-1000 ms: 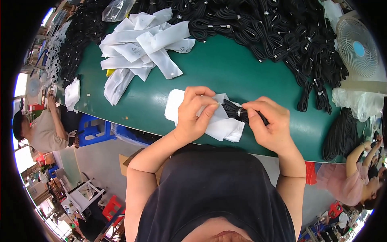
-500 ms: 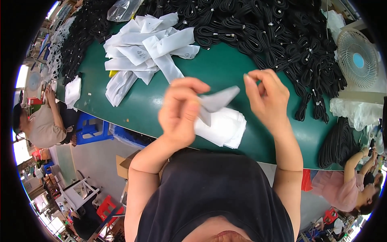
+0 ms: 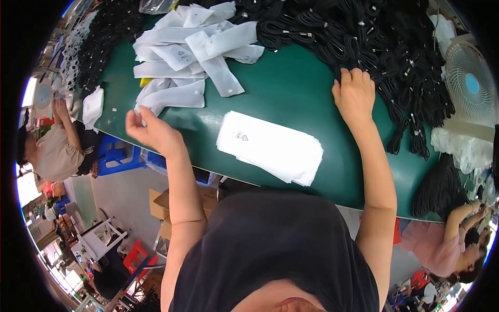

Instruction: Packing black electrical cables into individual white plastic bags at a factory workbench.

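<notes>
A heap of white, frosted plastic bags (image 3: 176,57) lies on the green table at the left. One bag (image 3: 179,96) stretches across its near end. My left hand (image 3: 155,134) is just below that bag's left end, fingers loosely bent and apart, with nothing visible in them. At the right, my right hand (image 3: 355,98) reaches the near edge of a big pile of coiled black cables (image 3: 332,36). Its fingers curl down over a cable bundle, and the fingertips are hidden. Between my hands lies a stack of flat white bags (image 3: 273,145).
A white fan (image 3: 465,78) stands at the right, above clear plastic wrap (image 3: 460,148) and a black cable bunch (image 3: 439,184). More black cables (image 3: 99,52) lie far left. People sit at both sides. A blue stool (image 3: 114,161) and cardboard box (image 3: 161,208) are below the table edge.
My left hand has moved left from the white stack and let go of a bag, which now lies on the heap. My right hand has moved forward to the black cables.
</notes>
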{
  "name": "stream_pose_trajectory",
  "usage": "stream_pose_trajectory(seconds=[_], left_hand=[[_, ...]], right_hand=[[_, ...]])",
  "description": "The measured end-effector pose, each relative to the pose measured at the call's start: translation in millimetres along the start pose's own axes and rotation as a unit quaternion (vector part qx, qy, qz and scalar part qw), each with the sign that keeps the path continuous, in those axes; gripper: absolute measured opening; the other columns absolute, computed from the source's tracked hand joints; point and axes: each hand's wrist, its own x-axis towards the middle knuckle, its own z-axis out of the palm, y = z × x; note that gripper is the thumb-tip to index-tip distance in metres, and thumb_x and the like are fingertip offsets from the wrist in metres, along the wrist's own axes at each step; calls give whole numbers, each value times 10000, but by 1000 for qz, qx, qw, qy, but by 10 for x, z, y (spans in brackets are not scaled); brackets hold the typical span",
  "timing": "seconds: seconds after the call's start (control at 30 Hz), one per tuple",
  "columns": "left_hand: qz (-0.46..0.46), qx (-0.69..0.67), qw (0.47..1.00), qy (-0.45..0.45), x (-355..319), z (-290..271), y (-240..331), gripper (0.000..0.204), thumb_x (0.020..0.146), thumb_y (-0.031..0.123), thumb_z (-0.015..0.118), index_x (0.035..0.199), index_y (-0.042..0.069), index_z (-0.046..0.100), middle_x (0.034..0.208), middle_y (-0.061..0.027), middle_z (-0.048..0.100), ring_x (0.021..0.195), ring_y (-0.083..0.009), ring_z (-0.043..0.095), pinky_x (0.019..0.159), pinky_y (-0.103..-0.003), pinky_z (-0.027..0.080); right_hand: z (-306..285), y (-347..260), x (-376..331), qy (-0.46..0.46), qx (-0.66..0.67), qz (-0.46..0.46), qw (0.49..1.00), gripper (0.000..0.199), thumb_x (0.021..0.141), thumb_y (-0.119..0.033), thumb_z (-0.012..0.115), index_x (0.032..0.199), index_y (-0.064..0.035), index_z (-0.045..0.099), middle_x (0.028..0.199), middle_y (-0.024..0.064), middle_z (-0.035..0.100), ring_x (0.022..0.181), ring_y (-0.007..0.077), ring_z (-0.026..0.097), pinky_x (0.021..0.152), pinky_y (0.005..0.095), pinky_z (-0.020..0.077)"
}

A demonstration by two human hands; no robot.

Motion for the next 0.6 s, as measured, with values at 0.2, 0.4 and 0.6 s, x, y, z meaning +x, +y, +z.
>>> stream_pose_trajectory(seconds=[0.2, 0.4, 0.6], left_hand=[[424, -21, 715, -555, -857, -5, 470, 233, 708, -42, 628, 922, 48, 610, 860, -74, 584, 712, -236, 552, 626, -316, 468], [389, -34, 578, -717, -1279, 6, 310, 139, 690, 67, 675, 814, 71, 612, 788, -48, 507, 712, -214, 512, 586, -314, 444], [347, 11, 673, -654, -1190, 70, 318, 141, 674, 15, 715, 788, 40, 636, 828, -76, 552, 737, -247, 554, 606, -334, 470]], right_hand=[[-171, -48, -172, -19, 72, 52, 996, 267, 745, -169, 675, 977, -46, 626, 873, 70, 592, 753, 237, 599, 632, 351, 491], [-706, -21, -460, -18, 353, 181, 918, 269, 806, -34, 622, 1072, -16, 586, 838, 106, 639, 613, 205, 614, 576, 305, 500], [-1164, 14, -881, -54, 548, 307, 776, 267, 859, -24, 569, 1124, -3, 585, 786, 29, 592, 635, 71, 553, 582, 208, 467]])
